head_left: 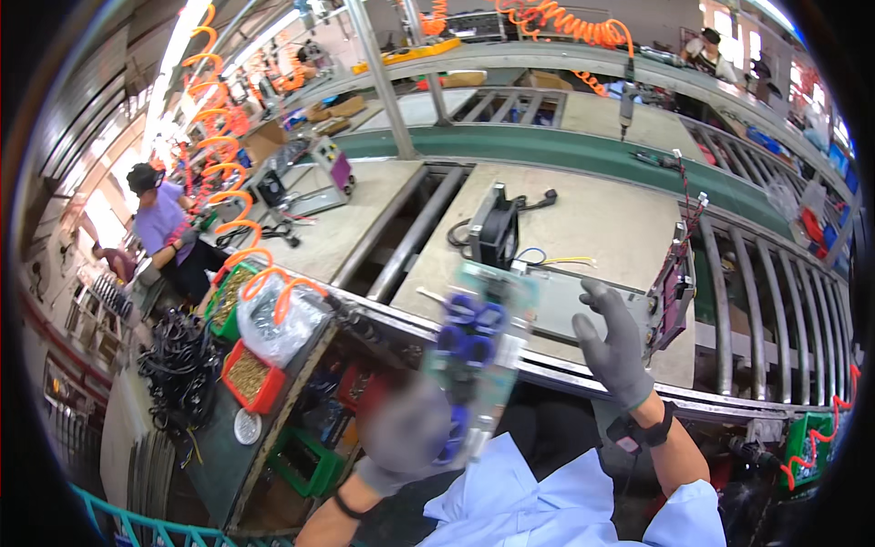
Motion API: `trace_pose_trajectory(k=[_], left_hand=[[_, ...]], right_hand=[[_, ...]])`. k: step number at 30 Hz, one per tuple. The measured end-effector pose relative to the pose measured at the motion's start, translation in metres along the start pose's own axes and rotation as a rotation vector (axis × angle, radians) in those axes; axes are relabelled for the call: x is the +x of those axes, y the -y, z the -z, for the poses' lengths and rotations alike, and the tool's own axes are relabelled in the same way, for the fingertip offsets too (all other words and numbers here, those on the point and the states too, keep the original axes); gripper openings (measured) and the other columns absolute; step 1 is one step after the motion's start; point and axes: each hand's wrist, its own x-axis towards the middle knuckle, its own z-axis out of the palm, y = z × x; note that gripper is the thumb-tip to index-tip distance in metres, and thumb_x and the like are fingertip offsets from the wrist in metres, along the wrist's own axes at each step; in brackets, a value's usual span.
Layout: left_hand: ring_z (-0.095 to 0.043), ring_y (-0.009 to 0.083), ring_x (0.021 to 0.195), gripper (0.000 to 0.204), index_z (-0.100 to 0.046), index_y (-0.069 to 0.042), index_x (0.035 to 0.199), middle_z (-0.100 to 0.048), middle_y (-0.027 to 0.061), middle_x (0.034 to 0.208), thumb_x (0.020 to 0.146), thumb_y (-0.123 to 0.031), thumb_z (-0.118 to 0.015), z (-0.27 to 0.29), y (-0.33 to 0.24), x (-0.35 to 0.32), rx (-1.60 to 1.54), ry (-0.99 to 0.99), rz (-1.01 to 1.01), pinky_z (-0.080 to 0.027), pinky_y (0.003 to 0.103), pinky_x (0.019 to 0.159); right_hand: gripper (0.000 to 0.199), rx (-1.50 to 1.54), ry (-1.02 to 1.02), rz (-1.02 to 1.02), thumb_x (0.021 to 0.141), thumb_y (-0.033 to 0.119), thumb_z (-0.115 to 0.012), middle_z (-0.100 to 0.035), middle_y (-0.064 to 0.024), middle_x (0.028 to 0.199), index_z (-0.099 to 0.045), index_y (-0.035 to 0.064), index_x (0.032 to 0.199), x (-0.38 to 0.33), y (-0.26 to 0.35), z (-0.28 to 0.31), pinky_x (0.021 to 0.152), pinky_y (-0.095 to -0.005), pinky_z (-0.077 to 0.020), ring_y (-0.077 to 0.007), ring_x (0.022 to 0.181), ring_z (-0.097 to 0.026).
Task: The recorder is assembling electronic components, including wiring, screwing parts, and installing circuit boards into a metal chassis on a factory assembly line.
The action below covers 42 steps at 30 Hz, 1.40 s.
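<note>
My left hand, in a grey glove and smeared by motion, holds a circuit board by its lower side. Blue-purple cylindrical capacitors stand on the board, which is tilted up in front of my body. My right hand, also gloved, has its fingers apart and holds nothing. It hovers over the near edge of a flat grey metal chassis, beside its upright purple-edged end panel with red wires. A black fan stands upright at the chassis's far left, with a black power cord behind it.
The pale work board rests on a roller conveyor. Left of me, a side bench carries a green screw bin, a red bin, a plastic bag and black cables. A power screwdriver hangs ahead. A co-worker stands far left.
</note>
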Motion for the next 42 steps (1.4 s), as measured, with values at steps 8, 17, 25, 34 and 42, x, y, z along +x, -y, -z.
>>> trace_pose_trajectory(k=[8,17,25,34,42], left_hand=[[-0.063,0.0229,0.086,0.055,-0.069,-0.013,0.121,-0.062,0.0075,0.120,0.076,-0.037,-0.087,-0.167,-0.008,-0.013,-0.261,-0.009,-0.012,-0.053,0.037,0.073],[-0.062,0.0289,0.093,0.058,-0.069,-0.019,0.120,-0.060,0.0109,0.127,0.068,-0.036,-0.090,-0.201,-0.030,-0.059,-0.226,0.141,0.265,-0.056,0.040,0.077],[-0.057,0.0458,0.112,0.045,-0.066,-0.013,0.118,-0.051,0.0270,0.130,0.077,-0.022,-0.083,-0.239,-0.038,-0.079,-0.366,0.087,0.369,-0.057,0.053,0.085],[-0.056,0.0416,0.118,0.057,-0.062,-0.014,0.128,-0.049,0.0220,0.131,0.075,-0.020,-0.083,-0.169,-0.044,-0.039,-0.445,0.369,0.525,-0.063,0.049,0.079],[-0.066,0.0377,0.103,0.053,-0.065,-0.011,0.127,-0.062,0.0197,0.109,0.080,-0.033,-0.078,-0.065,-0.028,0.013,-0.577,0.425,0.623,-0.059,0.049,0.085]], right_hand=[[0.087,-0.634,0.319,0.167,0.072,0.051,-0.085,-0.057,-0.0228,0.140,-0.058,0.0092,0.144,-0.004,-0.018,-0.021,0.114,-0.0643,-0.0363,-0.0455,0.134,-0.051],[0.082,-0.543,0.601,0.120,0.067,0.040,-0.086,-0.060,-0.0170,0.135,-0.059,0.0134,0.139,-0.003,-0.038,-0.061,0.114,-0.0600,-0.0369,-0.0420,0.132,-0.051],[0.078,-0.459,0.565,0.096,0.057,0.026,-0.083,-0.061,-0.0187,0.134,-0.061,0.0076,0.130,-0.002,-0.043,-0.069,0.110,-0.0611,-0.0369,-0.0471,0.128,-0.050],[0.078,-0.507,0.511,0.223,0.060,0.021,-0.085,-0.058,-0.0210,0.135,-0.059,0.0080,0.132,-0.021,-0.049,-0.073,0.119,-0.0659,-0.0314,-0.0477,0.130,-0.049],[0.063,-0.398,0.494,0.169,0.065,0.011,-0.082,-0.058,-0.0262,0.129,-0.064,0.0080,0.125,-0.024,-0.046,-0.072,0.106,-0.0614,-0.0429,-0.0514,0.125,-0.049]])
